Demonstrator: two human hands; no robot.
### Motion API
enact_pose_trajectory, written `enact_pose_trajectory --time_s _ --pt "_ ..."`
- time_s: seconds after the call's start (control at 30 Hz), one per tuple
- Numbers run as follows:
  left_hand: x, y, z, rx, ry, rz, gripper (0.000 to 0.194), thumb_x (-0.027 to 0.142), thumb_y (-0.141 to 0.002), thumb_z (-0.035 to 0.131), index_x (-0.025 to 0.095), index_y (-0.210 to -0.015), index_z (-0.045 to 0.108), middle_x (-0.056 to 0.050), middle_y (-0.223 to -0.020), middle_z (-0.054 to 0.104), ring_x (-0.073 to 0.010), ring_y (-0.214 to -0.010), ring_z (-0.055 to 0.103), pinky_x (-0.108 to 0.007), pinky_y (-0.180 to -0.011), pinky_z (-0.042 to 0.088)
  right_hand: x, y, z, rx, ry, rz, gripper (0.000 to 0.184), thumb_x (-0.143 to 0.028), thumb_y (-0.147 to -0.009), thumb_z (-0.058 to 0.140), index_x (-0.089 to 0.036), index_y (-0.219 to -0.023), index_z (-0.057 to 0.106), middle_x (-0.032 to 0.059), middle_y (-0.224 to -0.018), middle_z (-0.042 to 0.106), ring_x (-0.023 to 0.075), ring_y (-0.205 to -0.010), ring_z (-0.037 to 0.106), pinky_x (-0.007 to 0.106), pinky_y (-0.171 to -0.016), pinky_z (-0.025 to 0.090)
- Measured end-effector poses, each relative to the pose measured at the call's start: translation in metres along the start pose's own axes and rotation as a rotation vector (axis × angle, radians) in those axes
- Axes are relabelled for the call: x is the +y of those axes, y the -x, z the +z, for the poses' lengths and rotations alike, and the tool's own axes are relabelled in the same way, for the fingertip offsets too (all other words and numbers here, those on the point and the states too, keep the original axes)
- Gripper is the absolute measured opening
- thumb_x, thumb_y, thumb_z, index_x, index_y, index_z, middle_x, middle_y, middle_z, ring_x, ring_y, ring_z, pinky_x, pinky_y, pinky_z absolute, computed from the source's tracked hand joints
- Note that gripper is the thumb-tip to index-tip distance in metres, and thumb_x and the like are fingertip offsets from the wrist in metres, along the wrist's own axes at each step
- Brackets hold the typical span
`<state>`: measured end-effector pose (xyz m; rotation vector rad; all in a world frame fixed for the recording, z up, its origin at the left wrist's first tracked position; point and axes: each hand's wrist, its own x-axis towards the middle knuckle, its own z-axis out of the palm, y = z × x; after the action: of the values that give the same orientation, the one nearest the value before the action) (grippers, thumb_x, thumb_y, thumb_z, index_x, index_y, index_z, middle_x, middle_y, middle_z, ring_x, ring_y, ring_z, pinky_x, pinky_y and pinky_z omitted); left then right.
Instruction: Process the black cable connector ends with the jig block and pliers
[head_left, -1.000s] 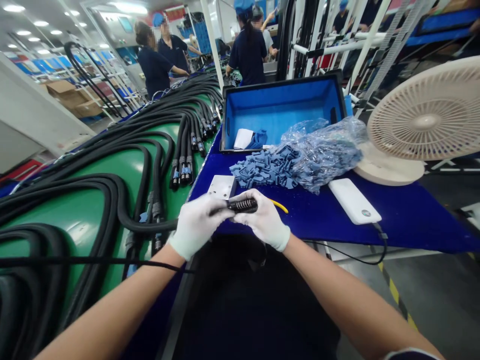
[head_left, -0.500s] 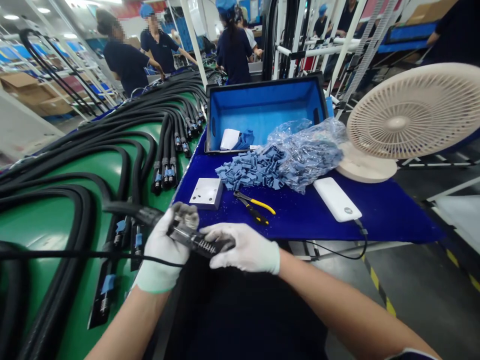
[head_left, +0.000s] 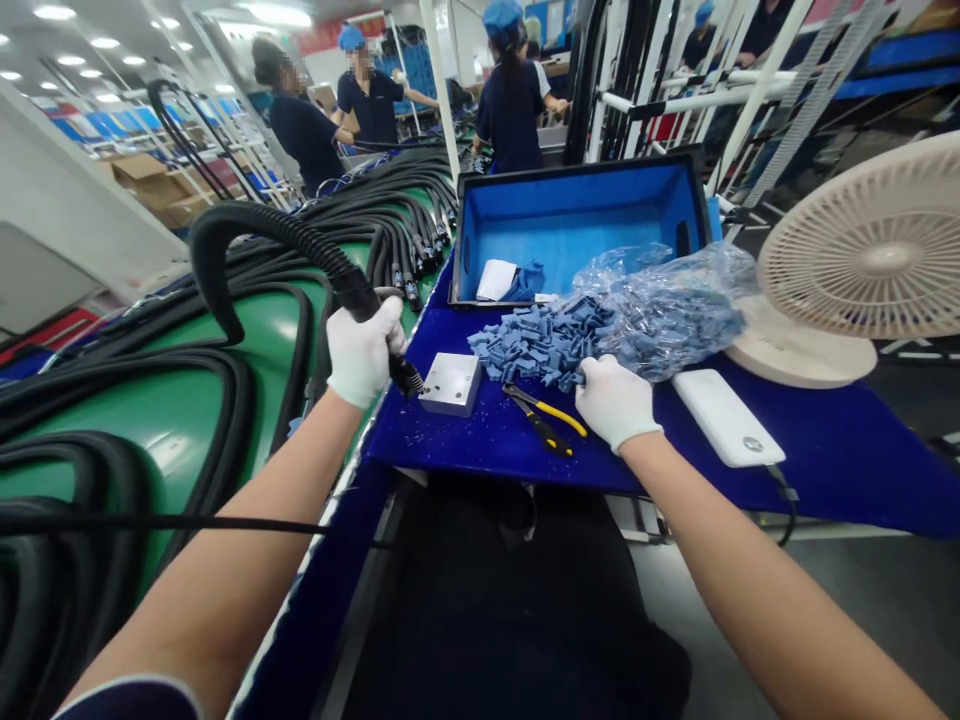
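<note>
The left gloved hand [head_left: 365, 352] grips a black sheathed cable [head_left: 277, 230] near its end, with the sprung black connector [head_left: 406, 375] poking out below the fist. The right gloved hand [head_left: 616, 402] touches the near edge of a loose heap of small blue parts [head_left: 540, 340].

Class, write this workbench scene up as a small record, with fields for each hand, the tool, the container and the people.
Left hand: white-gloved, holding a black cable near its connector end
Right hand: white-gloved, at the edge of a pile of blue plastic pieces
Tool: yellow-handled pliers lying on a blue cloth, beside a metal block
Container: blue crate, partly behind a clear plastic bag
People: a co-worker in a blue cap, beyond the crate
</note>
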<state>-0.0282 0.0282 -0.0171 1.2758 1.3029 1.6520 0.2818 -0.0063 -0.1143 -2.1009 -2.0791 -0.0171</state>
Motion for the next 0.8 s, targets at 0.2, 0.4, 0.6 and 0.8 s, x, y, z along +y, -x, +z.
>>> enact_pose_trajectory --time_s 0.2,0.4,0.6,0.8 --pt "-0.028 -0.011 0.004 -0.079 -0.014 0.092 0.019 0.028 -0.082 0.069 0.015 -0.095 0.063 0.007 -0.05 0.044 -0.0088 -0.04 0.04 -0.025 -0.042 0.037 0.005 0.002 -0.006 0.04 -0.237 -0.137 0.032 -0.034 -0.095 0.057 -0.018 -0.12 0.069 0.0123 -0.113 0.067 0.0253 -0.098 0.066 0.034 -0.089 0.047" --pt "-0.037 -0.006 0.004 0.03 -0.237 0.147 0.015 0.03 -0.083 0.069 0.018 -0.089 0.062 0.004 -0.057 0.053 -0.0108 -0.048 0.049 -0.026 -0.049 0.041 -0.037 -0.002 -0.023 -0.071 -0.628 -0.348 0.034 -0.04 -0.091 0.064 -0.021 -0.117 0.074 0.0072 -0.111 0.073 0.0227 -0.098 0.067 0.031 -0.092 0.047" --pt "-0.034 -0.008 0.002 -0.057 -0.246 0.079 0.013 0.029 -0.083 0.066 0.019 -0.09 0.06 0.004 -0.055 0.053 -0.0125 -0.047 0.049 -0.028 -0.052 0.042 -0.12 -0.04 -0.022 -0.205 -0.827 -0.59 0.017 -0.03 -0.09 0.061 -0.017 -0.086 0.072 0.0016 -0.082 0.072 0.0166 -0.077 0.062 0.026 -0.073 0.043" --pt "-0.028 -0.012 -0.009 -0.178 -0.295 0.112 0.017 0.027 -0.083 0.066 0.015 -0.094 0.062 -0.001 -0.069 0.064 -0.0156 -0.067 0.06 -0.029 -0.07 0.049 -0.169 -0.072 -0.019 -0.279 -0.854 -0.652 0.021 -0.029 -0.09 0.063 -0.011 -0.08 0.068 -0.0036 -0.07 0.064 0.0089 -0.067 0.051 0.02 -0.064 0.036"
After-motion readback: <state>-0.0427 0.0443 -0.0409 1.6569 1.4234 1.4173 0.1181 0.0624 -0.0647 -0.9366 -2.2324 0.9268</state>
